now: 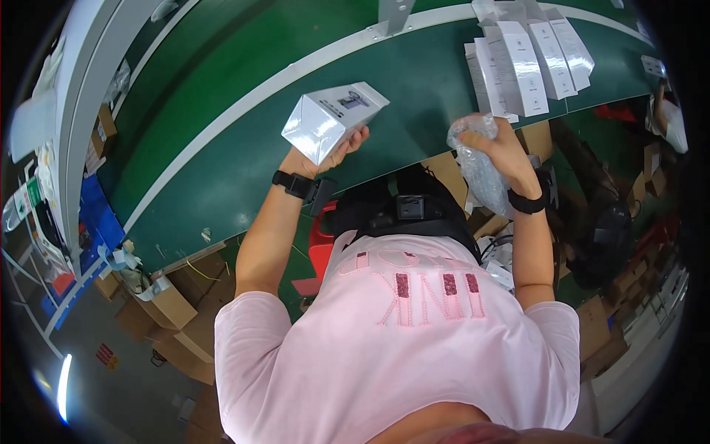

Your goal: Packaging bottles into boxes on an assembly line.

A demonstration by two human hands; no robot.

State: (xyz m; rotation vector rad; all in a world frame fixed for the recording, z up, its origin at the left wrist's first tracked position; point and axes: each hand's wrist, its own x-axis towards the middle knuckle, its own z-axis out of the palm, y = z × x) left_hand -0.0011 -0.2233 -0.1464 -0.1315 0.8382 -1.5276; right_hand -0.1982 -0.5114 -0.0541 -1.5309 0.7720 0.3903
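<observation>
Nearest, your pink shirt (399,340) fills the lower middle of the frame, and your forearms run upward from it on either side. A dark band with a small device (294,185) sits on your left wrist, and a black band (526,203) circles your right.

Just above left of centre, your left hand (334,157) grips a white carton (329,122). The carton rests in the palm, with the hand below and behind it and your fingers curled round its lower right side. It is tilted, a glossy face turned toward you and a printed side facing up, and it is held over the near part of the green bench (421,89).

Right of centre, your right hand (506,152) is closed on a clear bubble-wrap bundle (481,174), your thumb across its upper part. The bundle hangs down from the fingers, below and left of the hand, by the bench's near edge; you cannot tell what is inside. The carton and the bundle are well apart.

Farther off, at upper right, more white boxes (521,70) lean side by side on the bench, just beyond your right hand.
</observation>
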